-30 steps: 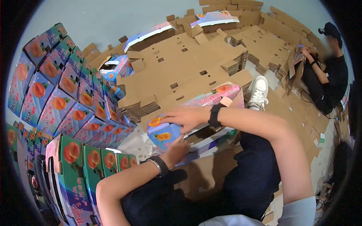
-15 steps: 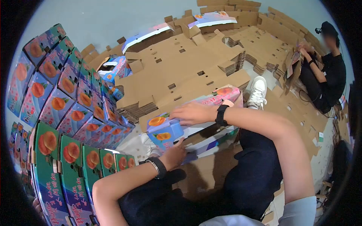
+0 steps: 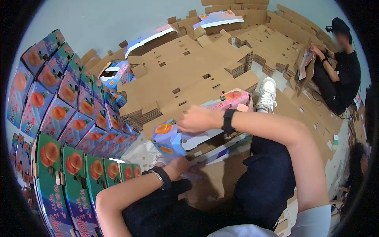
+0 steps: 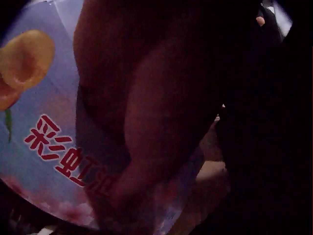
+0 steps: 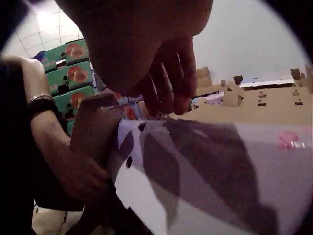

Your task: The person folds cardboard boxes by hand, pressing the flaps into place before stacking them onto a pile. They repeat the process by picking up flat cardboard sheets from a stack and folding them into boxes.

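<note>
A long peach-printed fruit carton (image 3: 167,138) lies between the person's legs, its blue end toward the left and its long side gaping. At that blue end the left hand (image 3: 179,166) grips the end panel low down. The left wrist view, very dark, shows part of this hand against the printed face (image 4: 36,132); the right wrist view shows its fingers (image 5: 90,181) on the brown inner side. The right hand (image 3: 197,120) bends over the carton's top edge, fingers curled downward. From the right wrist, its fingertips (image 5: 181,105) appear right at the white panel's (image 5: 205,156) edge; its thumb is hidden.
Peach-printed boxes (image 3: 49,98) are stacked at the left, with green boxes (image 3: 75,173) nearer. Flat cardboard sheets (image 3: 166,79) lie in piles beyond the carton. A white shoe (image 3: 267,94) is beside its right end. Another person (image 3: 339,71) sits at the far right handling cardboard.
The right hand's fingers have gone from stretched flat along the top to curled down at the edge. The left hand has dropped lower, and the blue end panel has shifted and tilted.
</note>
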A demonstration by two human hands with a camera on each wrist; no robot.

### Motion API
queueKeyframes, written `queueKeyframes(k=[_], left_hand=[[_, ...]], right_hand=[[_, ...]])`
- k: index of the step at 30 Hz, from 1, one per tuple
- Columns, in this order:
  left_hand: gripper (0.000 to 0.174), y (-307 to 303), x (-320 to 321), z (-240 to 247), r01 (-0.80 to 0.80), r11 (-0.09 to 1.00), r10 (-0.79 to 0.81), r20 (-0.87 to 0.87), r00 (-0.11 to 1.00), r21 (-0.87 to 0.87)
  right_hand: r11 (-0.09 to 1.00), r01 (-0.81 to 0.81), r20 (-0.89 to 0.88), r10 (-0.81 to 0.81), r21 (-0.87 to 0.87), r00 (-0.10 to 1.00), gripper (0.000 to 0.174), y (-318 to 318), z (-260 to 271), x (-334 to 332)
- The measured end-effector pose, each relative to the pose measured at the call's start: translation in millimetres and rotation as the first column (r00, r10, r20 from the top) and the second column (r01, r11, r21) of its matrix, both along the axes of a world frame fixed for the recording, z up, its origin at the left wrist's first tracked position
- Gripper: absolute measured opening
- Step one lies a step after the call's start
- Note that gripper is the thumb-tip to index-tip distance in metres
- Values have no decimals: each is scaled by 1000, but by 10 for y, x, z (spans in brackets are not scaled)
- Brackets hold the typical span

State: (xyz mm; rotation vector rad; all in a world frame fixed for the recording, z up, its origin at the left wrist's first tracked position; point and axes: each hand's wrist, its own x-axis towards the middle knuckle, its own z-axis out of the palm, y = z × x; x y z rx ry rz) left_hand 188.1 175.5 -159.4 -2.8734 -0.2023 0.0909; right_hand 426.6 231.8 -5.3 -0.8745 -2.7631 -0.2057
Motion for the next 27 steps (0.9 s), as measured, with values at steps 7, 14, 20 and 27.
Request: queueKeyframes(k=[7,14,20,27], left_hand=[[10,-23,61,966,93,994,-109,-370,922,-59],[8,-30,64,1296,-40,984,-15,-303,953,-174],[7,-65,389,2411,-161,975,204,-323,924,153],[17,775,-45,2836,-83,952,146,-197,969,295]], right_hand=[[978,-83,165,116,-192,980,25,-671,-585,451],[871,311,188,-256,-380,948,65,-913,-703,717],[787,505,-271,-431,355,861,68,-394,643,709],[926,378,-260,-366,-4,894,27,-117,312,841]])
